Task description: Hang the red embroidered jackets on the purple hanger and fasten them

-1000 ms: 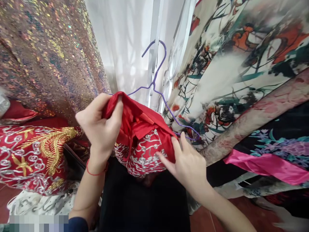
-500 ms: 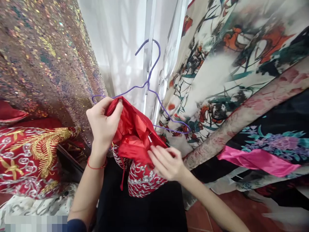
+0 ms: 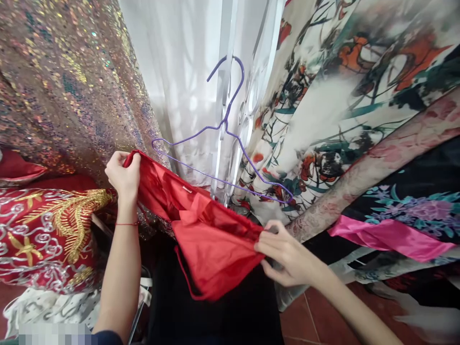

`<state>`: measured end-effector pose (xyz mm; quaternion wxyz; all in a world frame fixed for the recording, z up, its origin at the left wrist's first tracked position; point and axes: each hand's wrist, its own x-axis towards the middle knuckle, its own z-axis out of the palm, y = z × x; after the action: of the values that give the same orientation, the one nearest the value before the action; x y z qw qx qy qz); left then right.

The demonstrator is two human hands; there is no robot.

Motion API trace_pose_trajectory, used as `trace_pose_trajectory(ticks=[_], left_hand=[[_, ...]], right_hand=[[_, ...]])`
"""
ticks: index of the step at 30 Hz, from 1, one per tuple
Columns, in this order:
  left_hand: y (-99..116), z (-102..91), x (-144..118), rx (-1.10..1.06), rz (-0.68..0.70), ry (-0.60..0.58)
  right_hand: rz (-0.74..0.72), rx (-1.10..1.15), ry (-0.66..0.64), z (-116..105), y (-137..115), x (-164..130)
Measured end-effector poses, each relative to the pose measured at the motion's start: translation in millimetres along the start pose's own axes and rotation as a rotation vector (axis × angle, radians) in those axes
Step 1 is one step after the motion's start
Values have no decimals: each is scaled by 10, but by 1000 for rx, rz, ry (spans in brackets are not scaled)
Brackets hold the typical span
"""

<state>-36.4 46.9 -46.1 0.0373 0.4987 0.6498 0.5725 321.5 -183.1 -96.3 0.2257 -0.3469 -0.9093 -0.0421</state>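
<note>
A red satin garment (image 3: pixel 212 249) is stretched between my two hands, its plain red inner side facing me. My left hand (image 3: pixel 124 175) pinches its upper left corner between thumb and fingers. On the other end, my right hand (image 3: pixel 283 251) grips the right corner, the fingers curled over the edge. A small white label shows near the garment's upper edge, and a dark-edged strap loops below it. Just behind the garment hangs a purple wire hanger (image 3: pixel 226 125), with nothing on it and touched by neither hand.
Sequined fabric (image 3: pixel 72 81) hangs on the left, above a red garment with gold and silver embroidery (image 3: pixel 46 235). Floral cloth (image 3: pixel 323 105) hangs on the right, near black embroidered fabric and a pink satin strip (image 3: pixel 388 237). White lace-like cloth lies at lower left.
My hands have moved apart, my left leftward and my right slightly rightward. The bunched garment is now spread out, and its silver-patterned outer side has turned out of sight.
</note>
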Motion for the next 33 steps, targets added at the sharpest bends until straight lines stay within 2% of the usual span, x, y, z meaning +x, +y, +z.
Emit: trace_pose_trajectory(ticks=[2,4,8,11,15,17,20,22,24,28,33], left_hand=[[-71,52,-11,57,-33,-41],[-102,122,-60,96,-11,-151],[-114,337,-205,93,158,-440],[-89,522,-320,58,223,-547],[-23,683,-448,-250,276,-704],[14,710,-501,-450,226,-774],[60,702,-562,-603,128,-742],[73,679,-583,-618,87,-702],[65,642,-587,-622,57,-716],[-8,504,-587,-605,38,-794],[-85,296,-670,-600,30,-828]], right_hand=[[57,-152,-45,-104,148,-47],[78,-276,-70,-171,321,-105],[84,-419,-61,-233,602,-278],[92,-434,-48,-233,753,-418],[154,-443,47,-222,948,-538],[193,-388,80,-238,1006,-546],[233,-191,100,-287,996,-493],[244,-68,137,-316,949,-436],[241,-14,189,-324,919,-387],[263,-68,313,-296,980,-360],[248,-138,524,-316,1065,-351]])
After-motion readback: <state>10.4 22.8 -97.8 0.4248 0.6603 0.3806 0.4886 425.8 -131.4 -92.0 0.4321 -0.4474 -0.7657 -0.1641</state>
